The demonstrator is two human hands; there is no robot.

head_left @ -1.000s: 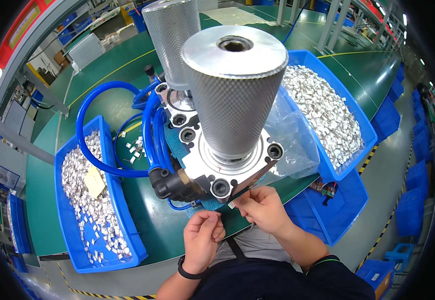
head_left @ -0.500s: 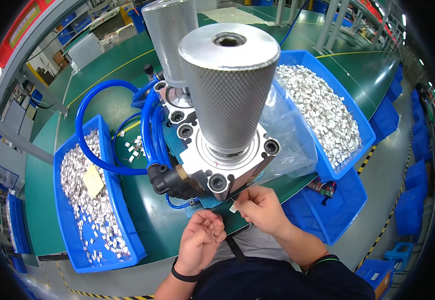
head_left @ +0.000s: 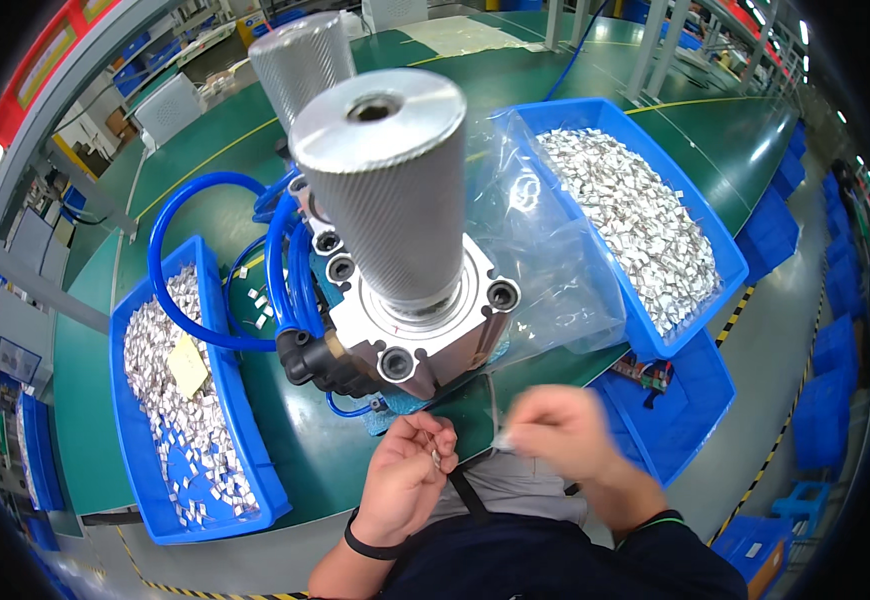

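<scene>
My left hand (head_left: 410,470) is closed in front of the table's near edge, palm up with the fingers curled in. A small metallic part (head_left: 436,459) shows between its fingers; its exact kind is too small to tell. To its right, my right hand (head_left: 567,432) is smeared by motion. At its fingertips is a small white piece (head_left: 503,441), like the small white pieces in the bins. Just beyond both hands stands a metal pneumatic press (head_left: 425,340) with a knurled silver cylinder (head_left: 385,200). Neither hand touches it.
A blue bin (head_left: 270,470) of small white pieces with a yellow note (head_left: 187,367) stands left. Another full blue bin (head_left: 733,255) stands right, beside a clear plastic bag (head_left: 565,300). Blue air hoses (head_left: 160,270) loop left of the press. An open blue bin (head_left: 695,410) sits lower right.
My right hand has moved right, away from the press and my left hand, with the white piece at its fingertips. The left hand stays nearly in place. The press appears farther left in view.
</scene>
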